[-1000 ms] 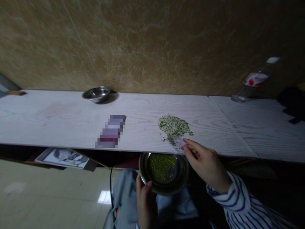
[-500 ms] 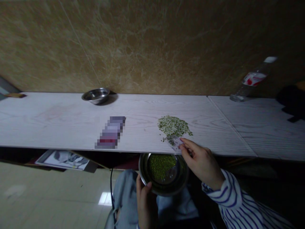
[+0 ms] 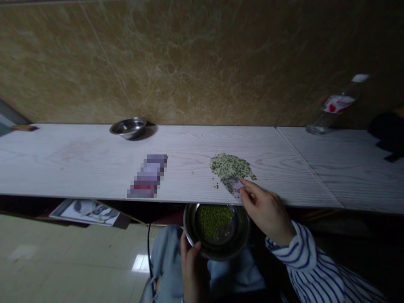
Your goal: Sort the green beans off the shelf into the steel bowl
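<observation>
Green beans (image 3: pixel 213 221), two lots; left grip (image 3: pixel 192 263) holding one bowl (image 3: pixel 227 251) of two, right grip (image 3: pixel 267 208) pinching one clear sheet (image 3: pixel 232 184)

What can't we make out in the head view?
Head view:
Left hand: any fingers beneath the round silver metal bowl, hidden by it.
Purple rectangular object: details masked by pixelation.
Red-and-white label on the clear plastic bottle: lettering blurred, too small.
Black object: dark, cut off by right edge.

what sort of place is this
Some indoor room, perhaps a home or small workplace; the view doesn't settle which. A long wood-grain table runs along a marbled wall, with a shiny tiled floor below.
</observation>
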Motion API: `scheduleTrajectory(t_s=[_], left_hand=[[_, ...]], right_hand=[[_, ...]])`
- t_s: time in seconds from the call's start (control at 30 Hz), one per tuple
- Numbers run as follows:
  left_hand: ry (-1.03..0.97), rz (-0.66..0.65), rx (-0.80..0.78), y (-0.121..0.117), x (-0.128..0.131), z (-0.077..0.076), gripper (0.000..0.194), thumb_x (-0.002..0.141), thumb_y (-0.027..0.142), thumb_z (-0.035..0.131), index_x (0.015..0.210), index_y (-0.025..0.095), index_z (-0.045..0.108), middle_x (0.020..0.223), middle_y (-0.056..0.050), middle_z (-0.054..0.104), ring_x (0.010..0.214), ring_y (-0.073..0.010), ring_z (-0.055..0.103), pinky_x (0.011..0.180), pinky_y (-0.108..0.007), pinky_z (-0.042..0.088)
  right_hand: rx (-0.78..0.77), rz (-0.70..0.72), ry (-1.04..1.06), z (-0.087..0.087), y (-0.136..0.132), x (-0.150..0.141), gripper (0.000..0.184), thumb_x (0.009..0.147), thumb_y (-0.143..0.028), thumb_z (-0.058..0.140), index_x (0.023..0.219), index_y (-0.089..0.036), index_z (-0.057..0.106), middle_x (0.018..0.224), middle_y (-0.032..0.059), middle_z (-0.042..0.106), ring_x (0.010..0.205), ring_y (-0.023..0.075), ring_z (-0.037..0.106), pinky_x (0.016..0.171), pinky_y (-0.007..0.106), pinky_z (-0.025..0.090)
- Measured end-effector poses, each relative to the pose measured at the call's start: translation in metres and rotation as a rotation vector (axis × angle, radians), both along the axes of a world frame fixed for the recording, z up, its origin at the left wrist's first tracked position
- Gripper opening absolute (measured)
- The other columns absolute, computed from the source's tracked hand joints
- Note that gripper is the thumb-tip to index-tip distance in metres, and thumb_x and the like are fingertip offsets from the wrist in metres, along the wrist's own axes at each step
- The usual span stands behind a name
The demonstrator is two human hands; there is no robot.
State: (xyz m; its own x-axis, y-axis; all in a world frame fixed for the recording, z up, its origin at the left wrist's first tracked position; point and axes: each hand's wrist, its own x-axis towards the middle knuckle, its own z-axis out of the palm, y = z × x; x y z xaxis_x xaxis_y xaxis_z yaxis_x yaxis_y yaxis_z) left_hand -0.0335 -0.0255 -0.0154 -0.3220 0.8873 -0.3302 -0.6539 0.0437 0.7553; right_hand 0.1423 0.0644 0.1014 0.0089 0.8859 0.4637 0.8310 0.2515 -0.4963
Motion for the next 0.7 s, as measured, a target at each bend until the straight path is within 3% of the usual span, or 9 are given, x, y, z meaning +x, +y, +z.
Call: scheduleTrajectory(t_s=[0.1, 0.23, 0.47, 0.7], left_hand=[[-0.087, -0.010, -0.050, 0.000, 0.000, 0.005, 0.059, 0.078, 0.032, 0.072, 0.136, 0.028, 0.060, 0.117, -0.008, 0.070, 0.105, -0.0260, 0.065, 0.074, -0.030, 0.054], [-0.054, 0.005, -0.049, 0.002, -0.002, 0.005, 0.064, 0.075, 0.034, 0.075, 0.137, 0.027, 0.060, 0.126, -0.009, 0.067, 0.113, -0.0284, 0.062, 0.079, -0.031, 0.054], [-0.142, 0.014, 0.009, 0.005, -0.006, 0.013, 0.055, 0.076, 0.028, 0.076, 0.129, 0.028, 0.066, 0.124, -0.008, 0.070, 0.115, -0.0277, 0.063, 0.091, -0.036, 0.053], [-0.110, 0.032, 0.000, 0.012, -0.010, 0.016, 0.054, 0.072, 0.030, 0.076, 0.125, 0.029, 0.067, 0.122, -0.006, 0.070, 0.108, -0.0264, 0.065, 0.084, -0.034, 0.054]], right_hand=[[-0.008, 0.009, -0.001, 0.001, 0.002, -0.001, 0.031, 0.091, -0.021, 0.056, 0.115, -0.015, 0.076, 0.084, 0.0063, 0.082, 0.066, 0.0207, 0.077, 0.059, 0.027, 0.060], [-0.007, 0.030, -0.012, 0.001, 0.003, -0.008, 0.031, 0.091, -0.019, 0.056, 0.114, -0.015, 0.076, 0.086, 0.0068, 0.082, 0.068, 0.0209, 0.078, 0.061, 0.026, 0.060], [0.035, 0.034, -0.025, 0.002, 0.008, -0.013, 0.030, 0.090, -0.019, 0.057, 0.113, -0.015, 0.077, 0.087, 0.0085, 0.082, 0.069, 0.0222, 0.078, 0.063, 0.028, 0.062], [0.014, 0.002, -0.099, 0.002, 0.021, -0.021, 0.031, 0.091, -0.018, 0.056, 0.115, -0.012, 0.076, 0.089, 0.0108, 0.082, 0.073, 0.0255, 0.079, 0.066, 0.032, 0.063]])
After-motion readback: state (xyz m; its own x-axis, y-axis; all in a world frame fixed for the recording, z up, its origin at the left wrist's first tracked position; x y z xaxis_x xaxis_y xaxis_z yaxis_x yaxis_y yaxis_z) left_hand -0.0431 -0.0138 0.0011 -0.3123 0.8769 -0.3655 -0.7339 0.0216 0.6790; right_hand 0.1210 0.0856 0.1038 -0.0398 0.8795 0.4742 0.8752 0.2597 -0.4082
